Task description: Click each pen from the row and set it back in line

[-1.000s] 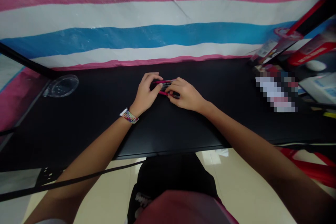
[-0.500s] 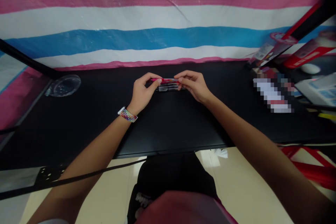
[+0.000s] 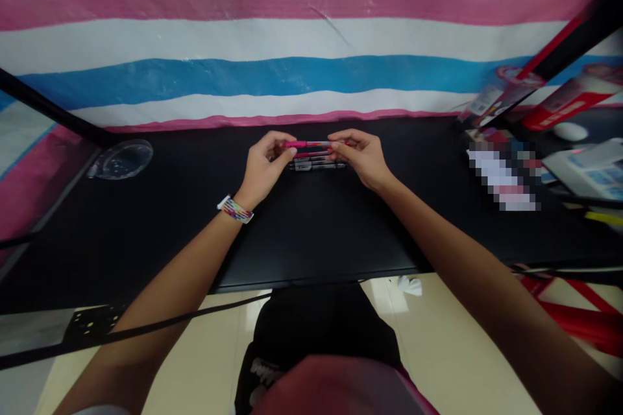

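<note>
A pen with a pink-red cap (image 3: 296,144) and a clear barrel is held level between my two hands. My left hand (image 3: 267,159) pinches its capped end between thumb and fingers. At the other end, my right hand (image 3: 357,154) closes its thumb and fingertips round the barrel. Just below, a second reddish pen (image 3: 311,154) lies parallel, partly covered by my fingers. Nearest me are clear pens with black parts (image 3: 311,165), side by side on the black table (image 3: 316,227). A multicoloured band circles my left wrist.
A clear plastic lid (image 3: 124,161) lies at the left. To the right stand a clear cylindrical container (image 3: 491,100), a red-and-white canister (image 3: 569,100), a white rounded object (image 3: 570,131) and a blurred-out packet (image 3: 501,175). A striped sheet (image 3: 292,78) hangs behind the table.
The pink-red pen has moved slightly up, away from me, and a second reddish pen now shows below it. Both hands keep hold of the pen. The view has shifted slightly.
</note>
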The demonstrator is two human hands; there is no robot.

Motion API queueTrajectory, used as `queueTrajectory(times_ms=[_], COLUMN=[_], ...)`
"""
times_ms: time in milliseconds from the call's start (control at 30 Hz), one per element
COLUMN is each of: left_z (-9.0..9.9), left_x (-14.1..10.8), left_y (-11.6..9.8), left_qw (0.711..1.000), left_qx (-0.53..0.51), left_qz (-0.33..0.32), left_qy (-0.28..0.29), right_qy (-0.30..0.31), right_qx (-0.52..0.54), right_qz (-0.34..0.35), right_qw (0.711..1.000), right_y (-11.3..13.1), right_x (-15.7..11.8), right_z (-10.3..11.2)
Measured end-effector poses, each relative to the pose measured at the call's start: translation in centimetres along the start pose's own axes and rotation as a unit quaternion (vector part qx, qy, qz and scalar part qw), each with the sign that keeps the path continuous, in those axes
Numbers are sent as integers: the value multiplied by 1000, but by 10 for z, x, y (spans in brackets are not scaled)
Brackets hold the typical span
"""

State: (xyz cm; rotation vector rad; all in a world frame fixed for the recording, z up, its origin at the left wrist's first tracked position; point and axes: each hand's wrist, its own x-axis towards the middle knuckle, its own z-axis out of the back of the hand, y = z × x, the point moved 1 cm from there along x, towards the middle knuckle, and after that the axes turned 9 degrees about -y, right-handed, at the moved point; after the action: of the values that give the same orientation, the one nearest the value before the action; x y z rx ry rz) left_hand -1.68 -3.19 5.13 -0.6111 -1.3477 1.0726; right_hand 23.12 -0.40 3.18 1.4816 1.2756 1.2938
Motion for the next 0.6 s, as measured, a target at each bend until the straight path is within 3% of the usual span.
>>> queueTrajectory(times_ms=[133,500,600], left_z=[2,7,8], left_x=[2,7,9], left_y=[2,8,15], left_qw=[999,998,998], left_qx=[30,-33,-11], left_qz=[32,50,53], left_qy=[9,14,7], right_qy=[-7,-18,-9], right_qx=[8,13,13], right_qz=[-12,-21,-18], right_qw=[1000,1000,1000], right_y=[1,0,-3], right_x=[2,3,3], right_z=[2,-1,0])
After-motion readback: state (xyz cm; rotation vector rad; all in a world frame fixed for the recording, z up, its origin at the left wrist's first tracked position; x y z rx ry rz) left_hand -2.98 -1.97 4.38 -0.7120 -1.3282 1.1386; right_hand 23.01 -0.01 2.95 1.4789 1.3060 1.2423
